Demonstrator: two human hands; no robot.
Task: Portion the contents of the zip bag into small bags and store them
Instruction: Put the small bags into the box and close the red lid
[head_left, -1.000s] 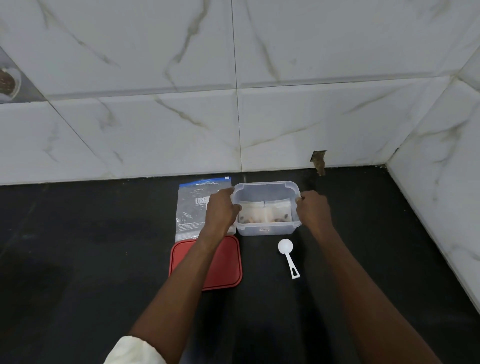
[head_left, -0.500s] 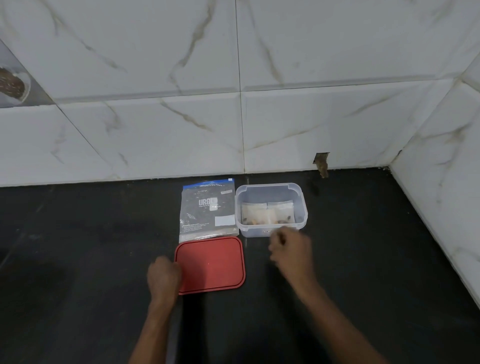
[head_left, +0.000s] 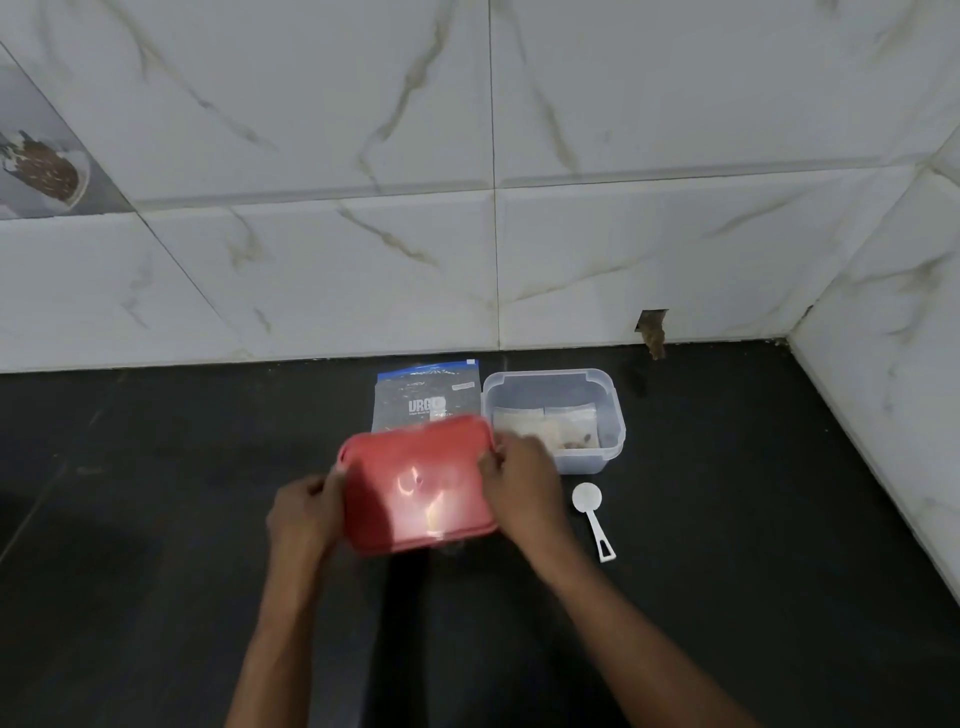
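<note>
A red lid (head_left: 418, 486) is lifted off the black counter (head_left: 156, 519), tilted, with a glare spot on it. My left hand (head_left: 304, 512) grips its left edge and my right hand (head_left: 522, 488) grips its right edge. Behind the lid lies the flat zip bag (head_left: 426, 395) with a blue top strip, its lower part hidden by the lid. To the right stands the clear plastic container (head_left: 610, 410), open, with two small filled bags (head_left: 545, 426) inside.
A white measuring scoop (head_left: 592, 514) lies on the counter in front of the container. White marble-tiled walls close off the back and the right side, meeting in a corner. A chipped hole (head_left: 652, 330) shows at the wall's base.
Both hands let go of the container and drew back to the red lid. They now hold it by its two sides, raised off the counter.
</note>
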